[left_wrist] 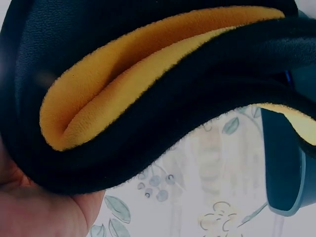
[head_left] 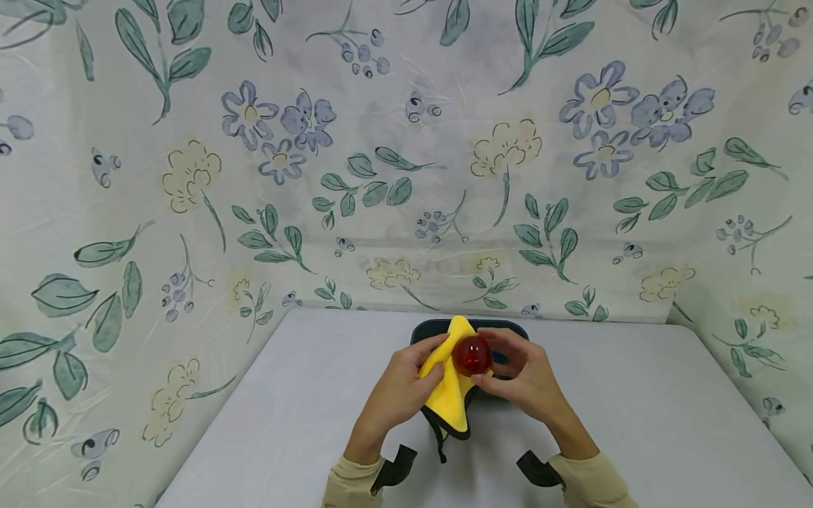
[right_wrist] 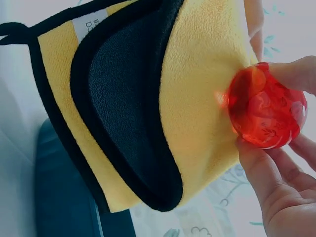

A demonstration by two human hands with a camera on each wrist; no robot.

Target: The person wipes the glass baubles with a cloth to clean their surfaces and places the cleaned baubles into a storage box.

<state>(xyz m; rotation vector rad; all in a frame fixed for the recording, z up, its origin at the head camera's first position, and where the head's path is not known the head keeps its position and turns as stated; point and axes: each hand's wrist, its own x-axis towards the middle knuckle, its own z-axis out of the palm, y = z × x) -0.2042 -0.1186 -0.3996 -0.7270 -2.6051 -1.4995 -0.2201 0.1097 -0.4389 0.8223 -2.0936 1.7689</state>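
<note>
A glossy, see-through red ball [head_left: 473,355] is pinched between the thumb and fingers of my right hand [head_left: 522,370]. My left hand [head_left: 401,381] grips a yellow cloth [head_left: 449,398] with a black border, dark on its other side, and the cloth touches the ball. In the right wrist view the red ball [right_wrist: 266,106] lies against the yellow face of the cloth [right_wrist: 202,98], which hangs in folds with a loop and a white label at one corner. The left wrist view shows mostly the folded cloth [left_wrist: 133,74], which hides most of the left fingers.
Behind the hands a dark teal tray [head_left: 438,325] stands on the white table [head_left: 317,395], with something blue partly visible in it. A flower-printed sheet [head_left: 381,141] hangs behind the table. Black straps [head_left: 395,467] are at both wrists.
</note>
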